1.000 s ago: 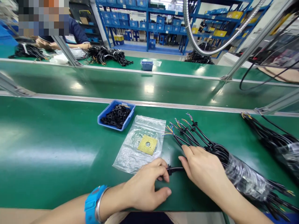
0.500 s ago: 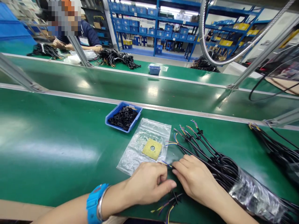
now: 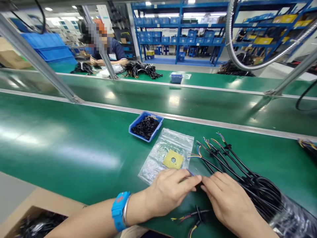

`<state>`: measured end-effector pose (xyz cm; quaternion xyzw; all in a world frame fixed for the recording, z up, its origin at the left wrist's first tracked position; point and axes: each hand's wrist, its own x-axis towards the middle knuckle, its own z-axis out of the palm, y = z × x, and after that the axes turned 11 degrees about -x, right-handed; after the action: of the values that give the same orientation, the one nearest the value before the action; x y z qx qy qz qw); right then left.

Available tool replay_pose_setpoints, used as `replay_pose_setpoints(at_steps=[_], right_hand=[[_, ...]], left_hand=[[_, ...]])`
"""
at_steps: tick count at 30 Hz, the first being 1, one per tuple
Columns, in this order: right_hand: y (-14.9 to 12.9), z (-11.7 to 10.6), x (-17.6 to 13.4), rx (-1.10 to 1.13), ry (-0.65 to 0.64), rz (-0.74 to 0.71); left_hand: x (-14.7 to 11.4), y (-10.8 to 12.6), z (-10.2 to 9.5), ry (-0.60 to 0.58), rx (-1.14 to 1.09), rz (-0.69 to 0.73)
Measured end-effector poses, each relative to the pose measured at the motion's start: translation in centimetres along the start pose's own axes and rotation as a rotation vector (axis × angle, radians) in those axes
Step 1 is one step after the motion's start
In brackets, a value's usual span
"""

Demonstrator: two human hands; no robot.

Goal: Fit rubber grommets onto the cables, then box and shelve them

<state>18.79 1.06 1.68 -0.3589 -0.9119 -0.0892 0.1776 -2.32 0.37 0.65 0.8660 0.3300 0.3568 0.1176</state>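
Observation:
My left hand, with a blue strap and a metal bangle at its wrist, is closed with thumb and finger pinched. Its fingertips meet those of my right hand, closed round the end of a black cable; most of that end is hidden. A thin blue wire sticks out above my left fingers. To the right lies a bundle of black cables with stripped coloured wires and black grommets. Below my hands, more cable ends with a black grommet lie on the bench. A yellow square pad with a hole rests on a clear plastic bag.
Behind the bag stands a blue bin of small black parts. A metal rail edges the green bench. At lower left is an open cardboard box. A person works across the far bench. A metal hose hangs overhead.
My left thumb and fingers have closed in against my right fingertips at the cable end. The view has swung left, so the bench things appear further right and the cardboard box shows.

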Motion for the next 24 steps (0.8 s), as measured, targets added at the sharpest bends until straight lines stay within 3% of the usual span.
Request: replay_pose_setpoints(at_steps=[3, 5, 8, 12, 15, 17, 19, 22, 24], right_hand=[[0.2, -0.2, 0.1, 0.035, 0.012, 0.001], [0.3, -0.4, 0.2, 0.063, 0.005, 0.009], [0.3, -0.4, 0.2, 0.099, -0.021, 0.004], [0.3, -0.3, 0.0, 0.118, -0.132, -0.016], [0.1, -0.1, -0.2, 0.119, -0.240, -0.032], [0.1, 0.0, -0.2, 0.111, -0.266, -0.035], [0.0, 0.1, -0.2, 0.105, -0.253, -0.022], [0.1, 0.1, -0.3, 0.126, -0.235, -0.004], [0.1, 0.0, -0.3, 0.145, -0.237, 0.004]], left_hand=[[0.0, 0.0, -0.1, 0.084, 0.110, -0.053], [0.1, -0.3, -0.2, 0.064, 0.121, -0.032], [0.4, -0.9, -0.4, -0.074, -0.035, -0.036], [1.0, -0.7, -1.0, -0.221, -0.265, -0.155], [1.8, -0.8, -2.9, -0.420, -0.309, -0.171], [2.6, -2.1, -4.9, -0.500, -0.275, -0.200], [3.5, -4.6, -7.0, -0.423, -0.105, -0.308], [4.5, -9.9, -9.4, -0.153, 0.346, -0.561], [4.7, -13.0, -9.9, -0.102, 0.442, -0.613]])
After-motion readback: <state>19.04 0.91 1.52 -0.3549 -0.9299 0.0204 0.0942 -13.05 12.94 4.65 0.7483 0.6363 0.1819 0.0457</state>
